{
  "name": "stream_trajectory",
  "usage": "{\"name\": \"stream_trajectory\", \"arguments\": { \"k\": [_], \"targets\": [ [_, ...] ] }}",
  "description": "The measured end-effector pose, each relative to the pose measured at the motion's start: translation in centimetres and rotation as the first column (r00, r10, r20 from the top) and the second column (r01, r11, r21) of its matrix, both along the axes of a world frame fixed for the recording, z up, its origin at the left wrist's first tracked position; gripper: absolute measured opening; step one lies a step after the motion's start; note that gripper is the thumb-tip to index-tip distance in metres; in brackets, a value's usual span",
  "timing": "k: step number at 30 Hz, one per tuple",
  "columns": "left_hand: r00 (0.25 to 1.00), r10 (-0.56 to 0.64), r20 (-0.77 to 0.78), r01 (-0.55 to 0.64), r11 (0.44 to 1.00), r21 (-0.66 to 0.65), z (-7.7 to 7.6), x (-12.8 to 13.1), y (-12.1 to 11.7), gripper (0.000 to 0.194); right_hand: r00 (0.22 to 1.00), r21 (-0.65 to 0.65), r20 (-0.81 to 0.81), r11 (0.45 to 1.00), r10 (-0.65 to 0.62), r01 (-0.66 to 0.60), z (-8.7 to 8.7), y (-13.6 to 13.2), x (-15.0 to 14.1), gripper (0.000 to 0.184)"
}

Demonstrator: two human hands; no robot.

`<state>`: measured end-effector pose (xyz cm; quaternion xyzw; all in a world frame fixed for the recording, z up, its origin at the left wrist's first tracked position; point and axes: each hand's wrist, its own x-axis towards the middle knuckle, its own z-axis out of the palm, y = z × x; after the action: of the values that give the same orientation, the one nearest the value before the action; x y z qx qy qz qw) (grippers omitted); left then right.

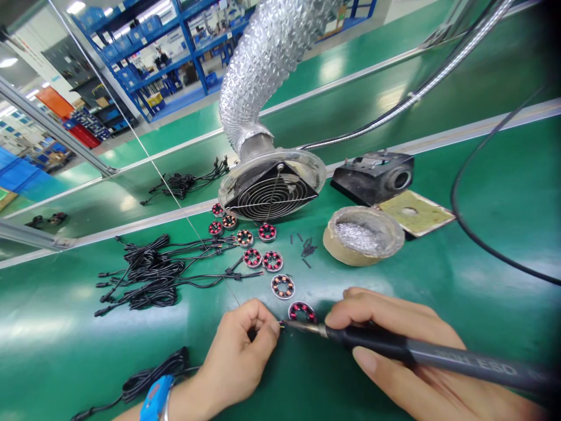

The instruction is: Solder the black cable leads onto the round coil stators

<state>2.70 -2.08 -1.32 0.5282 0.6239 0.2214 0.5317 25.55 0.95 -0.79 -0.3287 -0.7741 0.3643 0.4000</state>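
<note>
My right hand (394,345) grips a soldering iron (377,344) with a dark grey handle, its tip pointing left. At that tip, my left hand (243,345) pinches the end of a thin wire (281,325); the fingers hide most of it. A black cable (153,371) lies coiled beside my left wrist, and its link to the pinched wire is hidden. Just behind the iron's tip sits a ring-shaped motor stator (302,311) with red windings. A copper-wound stator (283,286) and several more stretch away behind it.
Bundled black cables (153,272) lie at left. A fume extractor hood (272,187) with a foil duct (272,64) stands behind the stators. Right of it are a bowl of metallic material (363,234), an iron stand (374,175), a sponge (414,211) and short black tubes (309,248).
</note>
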Motion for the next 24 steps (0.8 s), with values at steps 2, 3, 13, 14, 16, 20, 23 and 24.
{"name": "stream_trajectory", "arguments": {
  "k": [2, 3, 13, 14, 16, 20, 23, 24],
  "targets": [
    [1.0, -0.001, 0.002, 0.001, 1.0, 0.0, 0.0, 0.0, 0.0, 0.024, 1.0, -0.005, -0.003, 1.0, -0.014, 0.014, -0.1, 0.0, 0.0, 0.015],
    [1.0, -0.002, 0.004, 0.002, 1.0, 0.0, 0.0, 0.0, 0.0, 0.024, 1.0, -0.003, -0.004, 1.0, -0.024, 0.024, -0.1, 0.0, 0.0, 0.016],
    [1.0, -0.001, 0.009, 0.001, 1.0, -0.011, -0.1, 0.0, -0.1, 0.024, 0.993, 0.032, -0.002, 0.993, -0.115, 0.115, -0.1, -0.5, 0.2, 0.011],
    [1.0, 0.003, 0.011, -0.003, 1.0, -0.013, -0.1, 0.0, -0.1, 0.024, 0.991, 0.031, -0.007, 0.991, -0.132, 0.132, -0.1, -0.6, 0.2, 0.012],
    [1.0, 0.009, 0.019, -0.009, 1.0, -0.017, -0.1, 0.0, -0.1, 0.025, 0.987, 0.027, -0.024, 0.987, -0.16, 0.16, -0.1, -0.6, 0.1, 0.013],
    [0.998, 0.016, 0.061, -0.014, 0.999, -0.034, -0.2, -0.1, 0.0, 0.028, 0.988, 0.045, -0.081, 0.99, -0.128, 0.132, -0.7, -0.5, -0.2, 0.016],
    [0.994, -0.011, 0.107, 0.018, 0.998, -0.057, -0.1, -0.3, 0.1, 0.03, 0.992, 0.088, -0.1, 0.992, -0.079, 0.088, -1.6, -0.1, -1.1, 0.031],
    [0.992, -0.029, 0.12, 0.036, 0.997, -0.062, 0.0, -0.4, 0.2, 0.03, 0.992, 0.114, -0.106, 0.99, -0.066, 0.079, -1.9, 0.1, -1.6, 0.034]
  ]
}}
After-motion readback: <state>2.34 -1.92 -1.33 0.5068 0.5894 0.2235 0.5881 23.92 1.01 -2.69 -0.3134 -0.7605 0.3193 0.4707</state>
